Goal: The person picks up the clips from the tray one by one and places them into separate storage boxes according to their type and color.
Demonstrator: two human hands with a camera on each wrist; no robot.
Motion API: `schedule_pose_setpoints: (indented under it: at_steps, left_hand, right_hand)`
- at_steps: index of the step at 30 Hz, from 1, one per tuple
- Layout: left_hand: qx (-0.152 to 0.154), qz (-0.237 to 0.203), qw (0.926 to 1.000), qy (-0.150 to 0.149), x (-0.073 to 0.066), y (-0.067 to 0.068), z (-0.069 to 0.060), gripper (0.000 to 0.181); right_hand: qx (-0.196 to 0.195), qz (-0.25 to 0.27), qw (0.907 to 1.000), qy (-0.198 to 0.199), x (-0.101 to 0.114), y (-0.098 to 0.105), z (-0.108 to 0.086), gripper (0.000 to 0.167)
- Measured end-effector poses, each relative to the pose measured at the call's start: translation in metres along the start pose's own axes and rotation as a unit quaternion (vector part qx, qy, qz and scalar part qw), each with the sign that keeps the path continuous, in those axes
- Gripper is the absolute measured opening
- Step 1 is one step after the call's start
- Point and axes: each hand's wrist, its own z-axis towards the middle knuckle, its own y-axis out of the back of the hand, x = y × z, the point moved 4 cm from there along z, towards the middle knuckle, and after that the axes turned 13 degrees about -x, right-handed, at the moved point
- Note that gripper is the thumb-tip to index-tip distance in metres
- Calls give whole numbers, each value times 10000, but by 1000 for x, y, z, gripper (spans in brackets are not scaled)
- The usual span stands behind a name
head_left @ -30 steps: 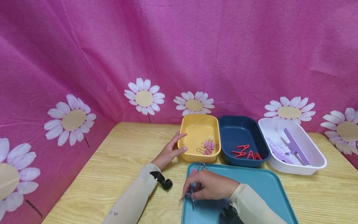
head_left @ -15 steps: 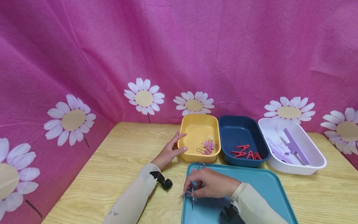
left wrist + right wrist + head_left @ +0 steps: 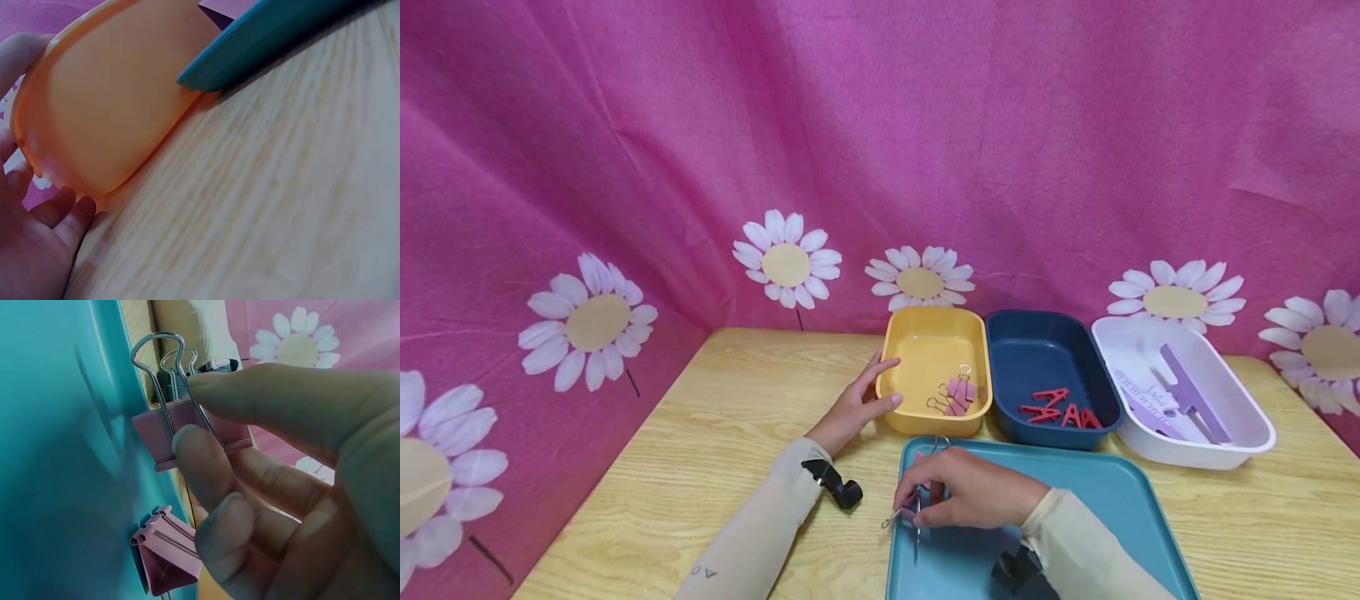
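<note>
My right hand (image 3: 973,492) pinches a pink binder clip (image 3: 147,434) with silver wire handles, over the left edge of the teal tray (image 3: 1030,542). In the right wrist view, thumb and finger hold it by its wire handles. A second pink binder clip (image 3: 172,553) lies on the tray near the curled fingers; in the head view my hand mostly hides it. My left hand (image 3: 846,408) grips the left wall of the yellow bin (image 3: 936,425), with fingertips over its rim. Inside that bin are pink binder clips (image 3: 958,396).
To the right of the yellow bin stands a navy bin (image 3: 1037,350) with several red clothespins (image 3: 1051,404). Beside it, a white bin (image 3: 1247,425) contains purple rulers (image 3: 1195,392) and other flat purple pieces. The bins and tray share a wooden table (image 3: 760,367) before a pink flowered curtain (image 3: 880,125).
My right hand has risen very slightly, with the binder clip still pinched in it. My left hand stays on the yellow bin.
</note>
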Motion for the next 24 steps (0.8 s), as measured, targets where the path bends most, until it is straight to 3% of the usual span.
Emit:
schedule_pose_setpoints:
  at_steps: [8,15,24]
  left_hand:
    - [64,-67,9999,-54,1,0,0,60]
    - [428,-125,9990,86,-29,2,-12,63]
    - [444,-133,9989,69,-30,1,-12,64]
  right_hand:
    - [-21,20,9999,-109,0,1,-1,23]
    - [-18,35,9999,-139,0,2,0,22]
    - [-26,12,10000,-47,0,3,0,23]
